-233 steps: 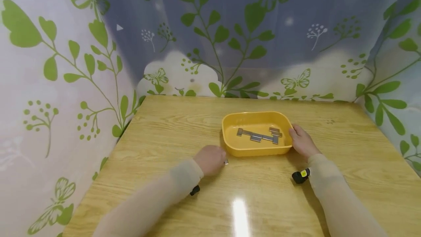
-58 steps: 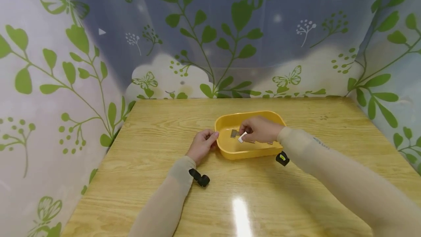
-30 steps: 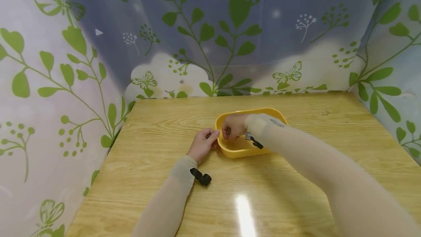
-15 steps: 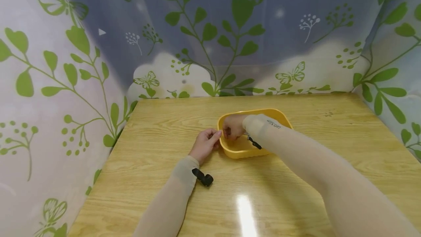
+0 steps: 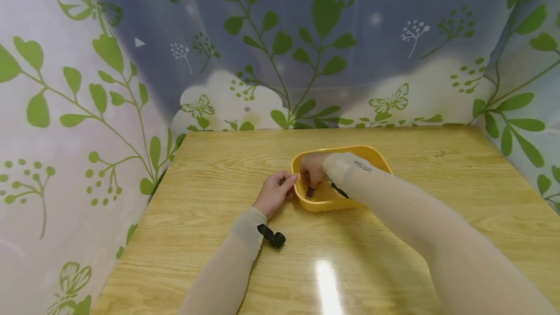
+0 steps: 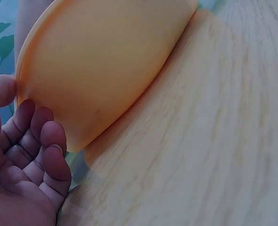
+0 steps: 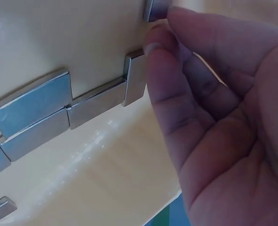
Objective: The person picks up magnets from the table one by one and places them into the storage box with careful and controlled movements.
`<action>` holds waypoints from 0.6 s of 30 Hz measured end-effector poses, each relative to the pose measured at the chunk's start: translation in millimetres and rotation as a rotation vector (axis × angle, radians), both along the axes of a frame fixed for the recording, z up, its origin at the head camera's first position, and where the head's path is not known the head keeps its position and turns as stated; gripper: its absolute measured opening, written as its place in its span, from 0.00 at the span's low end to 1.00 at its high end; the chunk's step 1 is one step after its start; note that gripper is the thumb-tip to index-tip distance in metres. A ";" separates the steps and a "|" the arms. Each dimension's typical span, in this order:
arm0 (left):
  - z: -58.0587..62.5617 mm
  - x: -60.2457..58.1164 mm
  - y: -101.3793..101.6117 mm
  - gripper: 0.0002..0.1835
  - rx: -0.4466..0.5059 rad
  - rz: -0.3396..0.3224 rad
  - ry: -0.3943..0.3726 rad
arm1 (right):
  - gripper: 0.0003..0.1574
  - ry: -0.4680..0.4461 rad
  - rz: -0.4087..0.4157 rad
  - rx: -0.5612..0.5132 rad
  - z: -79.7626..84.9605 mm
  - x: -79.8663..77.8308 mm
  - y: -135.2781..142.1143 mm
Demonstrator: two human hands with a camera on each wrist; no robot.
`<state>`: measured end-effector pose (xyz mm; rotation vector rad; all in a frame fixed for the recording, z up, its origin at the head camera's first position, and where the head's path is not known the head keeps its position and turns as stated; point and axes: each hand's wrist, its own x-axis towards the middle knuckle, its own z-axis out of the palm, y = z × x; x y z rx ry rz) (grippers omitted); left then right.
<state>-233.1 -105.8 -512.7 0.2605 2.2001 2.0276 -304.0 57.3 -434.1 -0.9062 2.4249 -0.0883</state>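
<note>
In the head view my left hand [image 5: 274,192] is at the left end of a yellow plastic tub [image 5: 341,205]. The left wrist view shows its thumb at the rim and curled fingertips against the outer wall [image 6: 106,56]. My right hand [image 5: 313,169] reaches down inside the tub near that same end. Its thumb and finger pinch a small flat metal block [image 5: 310,192]. In the right wrist view this block [image 7: 157,9] shows at the fingertips [image 7: 160,40]. Below it, a row of shiny metal blocks [image 7: 96,101] lies joined edge to edge on the tub floor.
The tub stands on a wood-grain table [image 5: 218,169]. A curtain [image 5: 280,52] printed with leaves and butterflies surrounds the table at the back and sides. My right forearm [image 5: 393,203] crosses over the tub and hides much of its inside.
Earlier my left hand held a metal piece and my right the tub; their roles have swapped. Lately the right hand has moved left inside the tub, and a block now shows below its fingers.
</note>
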 end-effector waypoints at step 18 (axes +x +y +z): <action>-1.5 -0.3 -1.0 0.22 -0.005 0.002 0.008 | 0.10 0.018 0.016 -0.001 15.1 5.0 5.6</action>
